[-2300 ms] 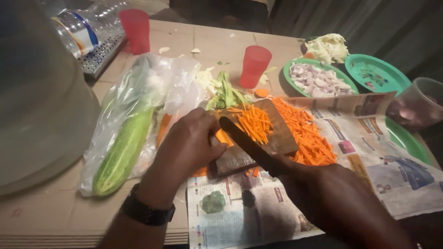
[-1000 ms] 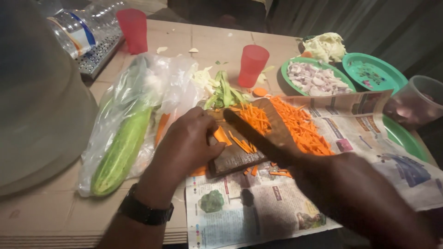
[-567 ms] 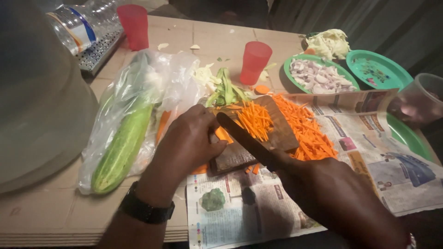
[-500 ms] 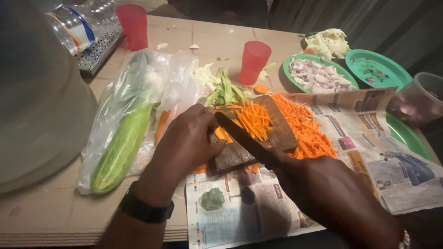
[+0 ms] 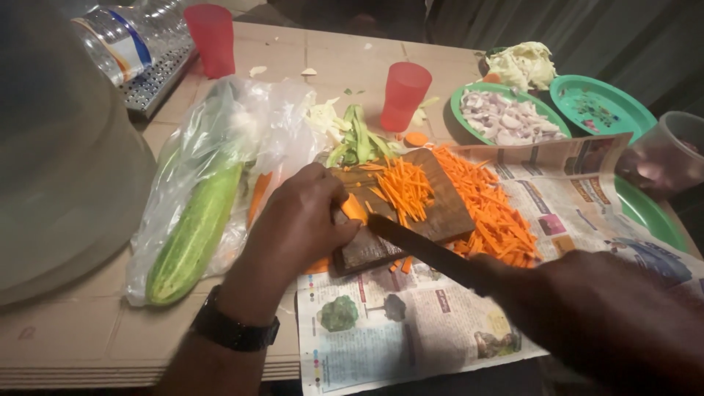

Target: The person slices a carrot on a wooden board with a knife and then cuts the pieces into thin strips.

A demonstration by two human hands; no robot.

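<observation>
At the far left a long pale-green cucumber (image 5: 192, 238) lies inside a clear plastic bag (image 5: 242, 132) on the table (image 5: 66, 337). Just right of it, the left hand (image 5: 293, 227), a black watch (image 5: 235, 330) on its wrist, is curled over a piece of carrot (image 5: 353, 207), fingers bent and pressing it down on the near left part of a dark wooden cutting board (image 5: 447, 209). The carrot piece is bright orange, a flat-sided slab with a clean cut face showing past the fingertips (most of it is hidden under the hand). The tip of a knife (image 5: 422, 249) rests on the board just beside that piece, its dark blade running back and to the right into the right hand (image 5: 587, 308), which is clenched round the handle; the handle itself is covered by the hand.

A loose heap of thin orange carrot sticks (image 5: 403, 191) sits on the middle of the board, and a larger pile of the same sticks (image 5: 491, 209) lies off its right edge on a spread newspaper (image 5: 396, 330). Green peelings (image 5: 357, 143) lie behind the board, near a red cup (image 5: 405, 92). Farther right stands a green plate (image 5: 463, 99) of chopped onion (image 5: 506, 125).
</observation>
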